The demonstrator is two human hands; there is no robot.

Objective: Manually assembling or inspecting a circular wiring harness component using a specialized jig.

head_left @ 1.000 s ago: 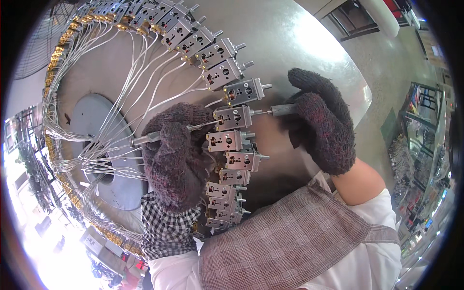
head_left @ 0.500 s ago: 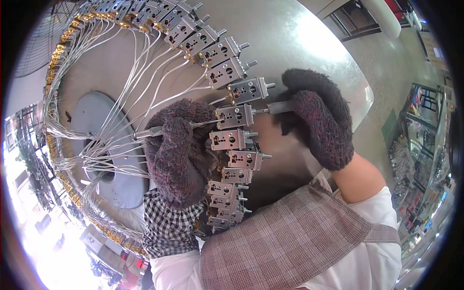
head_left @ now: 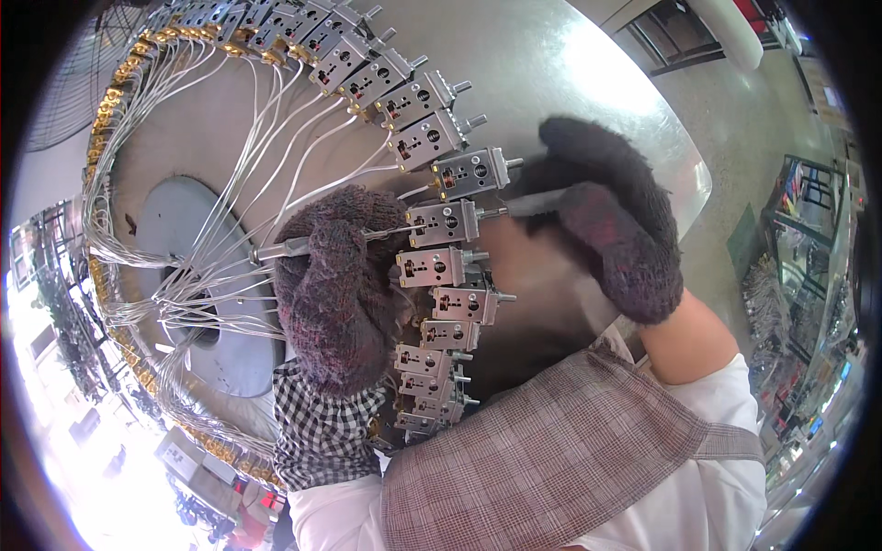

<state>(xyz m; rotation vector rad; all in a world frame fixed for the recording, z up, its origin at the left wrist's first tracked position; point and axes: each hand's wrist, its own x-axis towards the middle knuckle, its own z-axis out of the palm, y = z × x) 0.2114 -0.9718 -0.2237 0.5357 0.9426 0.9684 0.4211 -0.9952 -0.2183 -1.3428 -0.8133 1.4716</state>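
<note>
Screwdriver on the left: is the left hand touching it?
Touching: the head view shows the gloved left hand closed around the screwdriver, which sticks out on both sides.

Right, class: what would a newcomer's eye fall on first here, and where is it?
Probably the curved row of silvery boxes, sweeping from the top left down the middle, with white wires fanning across the grey disc at left. Next, the dark knitted gloves: left of the row, the left grip holds a slim tool pointing at one box; right of it, the right grip holds a grey-handled tool near that box's stem.
</note>
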